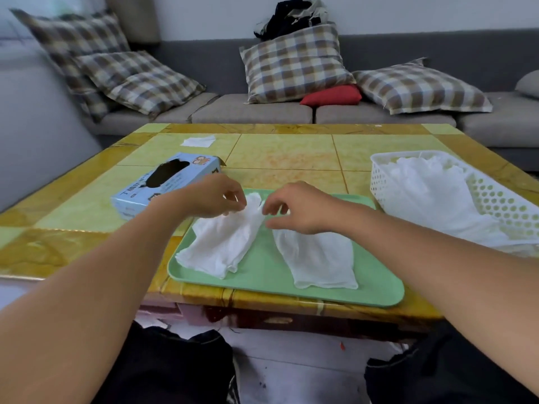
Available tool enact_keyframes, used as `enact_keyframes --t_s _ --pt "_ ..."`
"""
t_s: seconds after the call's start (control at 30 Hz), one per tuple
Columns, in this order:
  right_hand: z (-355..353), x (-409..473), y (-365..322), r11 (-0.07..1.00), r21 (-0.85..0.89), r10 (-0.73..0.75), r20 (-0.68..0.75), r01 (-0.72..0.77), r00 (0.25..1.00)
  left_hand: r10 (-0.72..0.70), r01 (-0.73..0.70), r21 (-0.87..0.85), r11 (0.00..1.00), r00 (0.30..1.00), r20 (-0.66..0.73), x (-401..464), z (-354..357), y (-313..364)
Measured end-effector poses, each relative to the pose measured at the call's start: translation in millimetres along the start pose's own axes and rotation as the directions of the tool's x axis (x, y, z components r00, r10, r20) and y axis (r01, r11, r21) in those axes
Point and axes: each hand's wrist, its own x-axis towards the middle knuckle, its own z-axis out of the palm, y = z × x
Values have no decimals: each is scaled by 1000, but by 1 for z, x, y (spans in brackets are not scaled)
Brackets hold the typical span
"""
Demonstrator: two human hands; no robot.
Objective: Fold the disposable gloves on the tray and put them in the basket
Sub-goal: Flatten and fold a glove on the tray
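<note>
Left hand (217, 196) and right hand (294, 207) at frame centre, both pinched on crumpled glove (221, 243), flat glove (318, 260) beside it on tray (262, 275), basket (495, 205) at right on worktop (277, 156)

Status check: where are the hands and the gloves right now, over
Left hand and right hand both pinching left glove at its far end. Second glove flat on tray. Basket already holds gloves; path unobstructed.
</note>
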Motion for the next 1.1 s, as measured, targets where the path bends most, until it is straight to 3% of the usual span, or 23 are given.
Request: enact_keyframes --t_s 0.07,0.13,0.27,0.37,0.43,0.5,0.57,0.63,0.7,0.8,0.87,0.97,1.03,1.1 --pt "18 16 -31 990 104 -91 6 89 996 -87 87 13 996 996 21 -7 2 -20" --pt "40 31 -53 987 83 -139 30 136 990 -153 154 -6 988 988 17 -16 3 -37" --pt "66 47 -65 991 37 -128 80 126 988 -141 143 -69 987 989 34 -30 5 -48" --pt "53 54 -57 975 200 -104 22 97 994 -143 145 -119 982 989 25 -39 4 -47" --pt "37 50 -44 876 482 9 3 -9 1000 -174 170 -200 965 985 -3 -43 3 -40" --pt "25 42 -29 590 797 131 67 -132 989 -216 200 -460 865 976 19 -48 -1 -31" --pt "16 36 -15 312 930 172 146 -195 974 -138 149 -664 732 988 70 -51 -6 -25" --pt "7 30 -7 181 960 170 182 -212 968 -31 81 -617 783 995 91 -50 -8 -20" --pt "1 25 -1 119 965 166 211 -232 963 -31 60 -518 853 997 64 -44 -4 -12" --pt "-3 21 1 105 959 205 237 -262 950 -37 -20 -561 828 995 -91 -28 4 0" --pt "-8 18 0 31 965 203 249 -261 947 -102 -39 -612 790 976 -194 -19 6 9" --pt "-21 13 2 -88 980 113 190 -181 975 -182 -108 -743 661 937 -298 -11 1 27" --pt "-35 5 2 -46 995 99 91 -86 991 -172 -135 -836 532 950 -262 -9 -6 42" --pt "-46 -3 -1 46 999 175 10 -19 985 -84 -111 -908 404 984 -158 -11 -15 53"
